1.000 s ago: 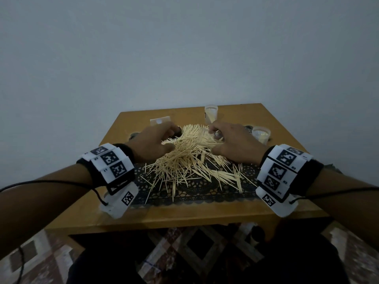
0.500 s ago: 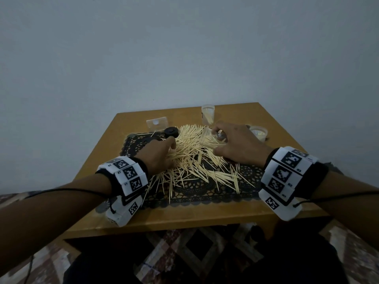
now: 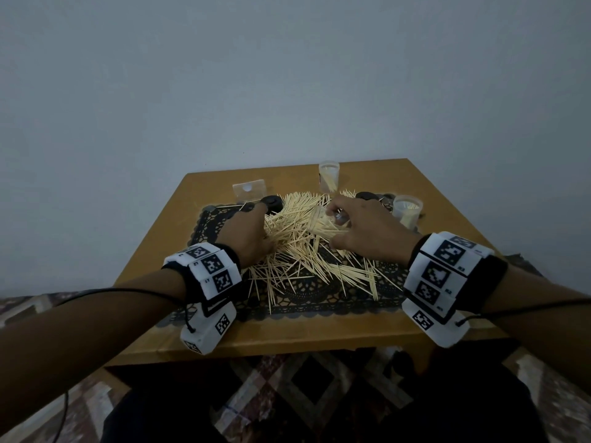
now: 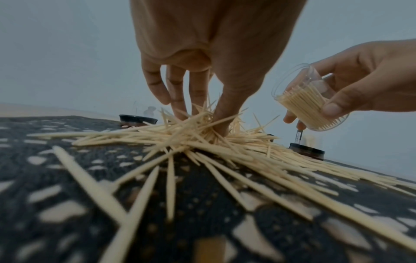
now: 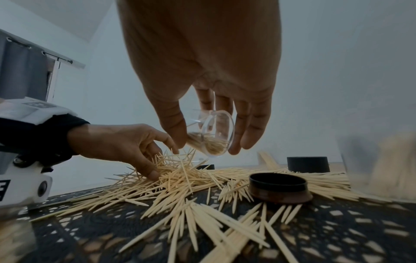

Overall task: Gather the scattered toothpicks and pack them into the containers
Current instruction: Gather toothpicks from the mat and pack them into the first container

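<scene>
Your left hand [image 3: 246,233], left of centre in the head view, dug thumb and curled fingers into the toothpick pile [image 3: 297,247], pinching a clump. The pale, pointed sticks sprawled over the black lace mat [image 3: 319,298], whose near edge stopped short of the wooden table's [image 3: 153,260] front rim. At centre right, your right hand [image 3: 367,231] gripped a tilted clear container [image 4: 310,99], partly filled, above the pile. Black lids [image 5: 279,186] lay among the sticks. Two more clear containers [image 3: 406,210] stood upper right. No lettering was legible.
</scene>
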